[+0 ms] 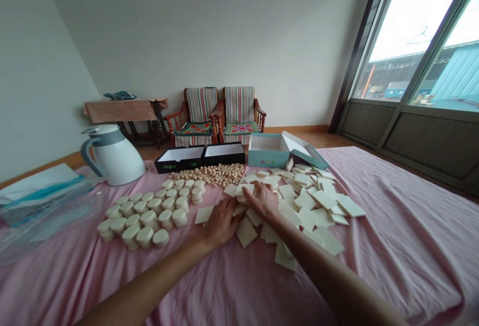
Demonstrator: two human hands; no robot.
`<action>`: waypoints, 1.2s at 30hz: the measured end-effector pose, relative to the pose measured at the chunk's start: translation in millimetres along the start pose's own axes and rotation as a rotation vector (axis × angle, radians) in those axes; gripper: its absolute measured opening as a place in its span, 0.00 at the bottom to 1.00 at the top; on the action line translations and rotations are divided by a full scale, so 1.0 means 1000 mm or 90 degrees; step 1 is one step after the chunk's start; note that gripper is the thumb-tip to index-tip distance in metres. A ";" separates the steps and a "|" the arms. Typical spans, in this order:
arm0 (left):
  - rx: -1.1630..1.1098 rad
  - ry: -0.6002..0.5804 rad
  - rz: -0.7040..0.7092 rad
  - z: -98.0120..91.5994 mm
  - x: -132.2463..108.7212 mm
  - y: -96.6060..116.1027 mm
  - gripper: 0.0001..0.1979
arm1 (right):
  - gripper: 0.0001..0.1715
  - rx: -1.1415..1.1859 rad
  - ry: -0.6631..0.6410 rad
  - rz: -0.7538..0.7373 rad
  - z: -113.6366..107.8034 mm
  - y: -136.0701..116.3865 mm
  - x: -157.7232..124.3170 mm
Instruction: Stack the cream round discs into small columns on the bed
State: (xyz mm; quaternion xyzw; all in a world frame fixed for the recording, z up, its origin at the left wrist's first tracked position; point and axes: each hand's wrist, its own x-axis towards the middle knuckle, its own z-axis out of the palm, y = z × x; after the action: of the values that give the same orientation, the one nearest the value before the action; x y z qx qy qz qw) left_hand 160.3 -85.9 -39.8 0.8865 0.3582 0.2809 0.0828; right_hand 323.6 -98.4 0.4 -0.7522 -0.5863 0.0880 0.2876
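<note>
My right hand point(264, 201) reaches over the near left part of a loose heap of cream square tiles point(309, 201). Its thumb and fingers are closed on one square tile point(245, 190). Close beside it, my left hand point(222, 220) is low over the cloth with its fingers bent together; what lies under them is hidden. Another square tile point(204, 215) shows at the left hand's outer side. To the left stand short stacks of round cream discs point(148, 218) in rows. Behind the hands lies a spread of small wooden beads point(213, 174).
Two black boxes with white insides point(179, 160) and a light blue box point(267, 151) with its tilted lid point(305, 150) line the back. A white jug point(118, 156) and clear plastic bags point(48, 211) are at left. Pink cloth point(389, 206) covers the surface; two chairs point(202, 106) stand beyond.
</note>
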 end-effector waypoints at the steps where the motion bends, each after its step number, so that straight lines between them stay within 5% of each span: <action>1: 0.014 0.010 -0.005 -0.002 -0.005 -0.002 0.15 | 0.28 0.006 -0.008 -0.002 0.004 -0.004 -0.003; 9: 0.043 0.054 -0.029 -0.013 -0.025 -0.010 0.15 | 0.28 0.100 -0.055 -0.028 0.015 -0.012 -0.006; 16: 0.037 0.090 -0.050 -0.022 -0.033 -0.004 0.26 | 0.26 -0.003 0.033 -0.016 -0.002 0.031 0.044; 19: 0.015 0.079 -0.036 -0.024 -0.036 0.001 0.33 | 0.30 -0.104 -0.001 0.007 -0.002 0.049 0.069; 25: 0.011 -0.044 0.074 -0.034 -0.037 0.018 0.44 | 0.37 -0.117 -0.090 -0.021 0.014 0.062 0.103; 31: 0.029 -0.234 0.199 -0.043 -0.035 0.027 0.40 | 0.44 -0.118 -0.150 -0.024 0.026 0.060 0.121; 36: 0.064 -0.206 0.150 -0.035 -0.035 0.019 0.30 | 0.36 -0.096 -0.153 -0.048 0.028 0.047 0.121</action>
State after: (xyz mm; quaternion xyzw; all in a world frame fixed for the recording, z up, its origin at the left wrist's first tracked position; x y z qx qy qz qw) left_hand 131.5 -125.4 -20.2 0.9589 0.2477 0.1240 0.0614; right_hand 385.3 16.5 -22.6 -0.7331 -0.6493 0.1221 0.1615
